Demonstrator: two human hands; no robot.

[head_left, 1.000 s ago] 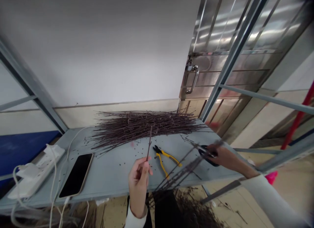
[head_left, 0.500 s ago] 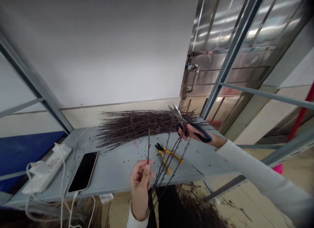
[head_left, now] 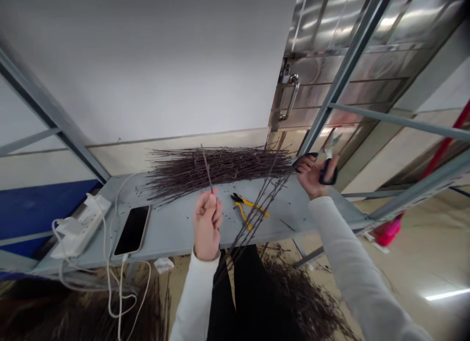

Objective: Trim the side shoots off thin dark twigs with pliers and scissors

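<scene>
Thin dark-brown twig [head_left: 206, 167], a single length, stands nearly upright above the left hand [head_left: 207, 218], its tip tilted toward 11 o'clock. The left hand's fingers [head_left: 206, 203] are pressed together, pinching its lower end. The right hand [head_left: 313, 175] has its fingers curled around the loops of black-handled steel scissors [head_left: 327, 159], blades pointing to 1 o'clock. A long bunch of dark twigs [head_left: 261, 213] runs from that hand toward 7 o'clock; its grip is partly hidden.

The grey metal tabletop [head_left: 176, 235] carries a flat pile of long dark twigs [head_left: 238, 164] at 12 o'clock and yellow-handled diagonal cutters [head_left: 246, 206] between the hands. A black smartphone [head_left: 132, 230] lies at 9 o'clock, with a white power strip [head_left: 81, 227] just beyond it. Loose brown twigs [head_left: 301, 294] lie on the floor [head_left: 404, 262] at 6 o'clock.
</scene>
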